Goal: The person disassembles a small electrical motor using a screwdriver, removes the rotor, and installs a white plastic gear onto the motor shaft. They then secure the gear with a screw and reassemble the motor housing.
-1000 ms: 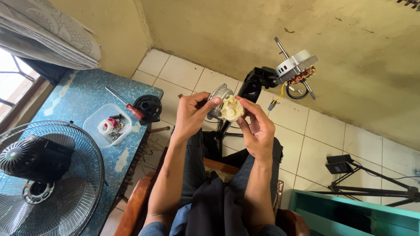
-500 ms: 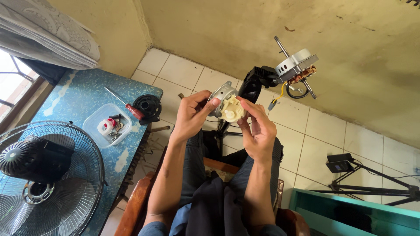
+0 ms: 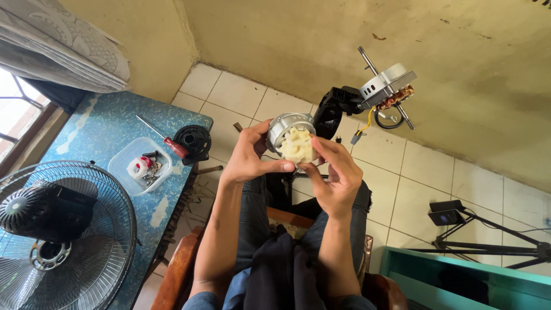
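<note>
Your left hand (image 3: 248, 156) and right hand (image 3: 337, 175) both grip the cream-faced fan motor housing (image 3: 290, 136), right of the blue table (image 3: 92, 129).

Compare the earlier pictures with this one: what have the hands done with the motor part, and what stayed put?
Both hands, left hand and right hand, keep hold of the motor part; the right fingers have shifted slightly across its cream face. The fan, screwdriver and tub have not moved.
</note>
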